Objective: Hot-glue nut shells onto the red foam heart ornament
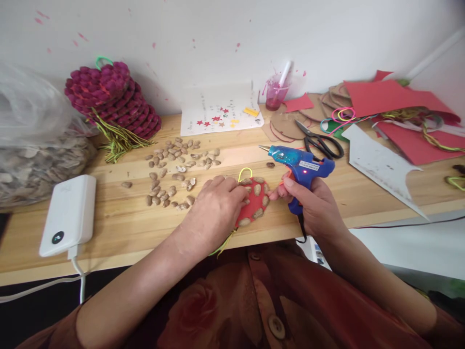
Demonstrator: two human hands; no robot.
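White wall (218, 39) at back, spotted w/ pink splashes; light wood desk (232, 157) runs along it. Red disc (249, 207) sits near desk's front edge, approx. center, w/ peanuts in shell round its rim, yellow loop (245, 170) at top & yellow-green strings (225, 242) trailing below. L hand (221, 206) is over disc's left part, fingers bent & close together; thumb hidden, so can't tell if it's pinching or just pressing. R hand (314, 198) is wrapped round handle of a blue glue gun (300, 162), red light lit, nozzle pointing left above disc; a fingertip is at disc's right edge.

Loose peanuts (156, 189) lie scattered left of & behind L hand, a few shells cracked. Far left: white power bank (69, 213) w/ cable plugged in, next to a big clear bag (39, 165). Behind the nuts, purple bumpy pieces (116, 99) stacked on a lean, green loop on top. Back center: paper sheet (196, 109) w/ star cutouts, then a pink-stained cup (273, 99) holding a white pen (285, 73). R side: black-handled scissors (329, 147) on cardboard rounds (290, 125), red sheets (385, 97), plus a jagged white offcut (378, 165).
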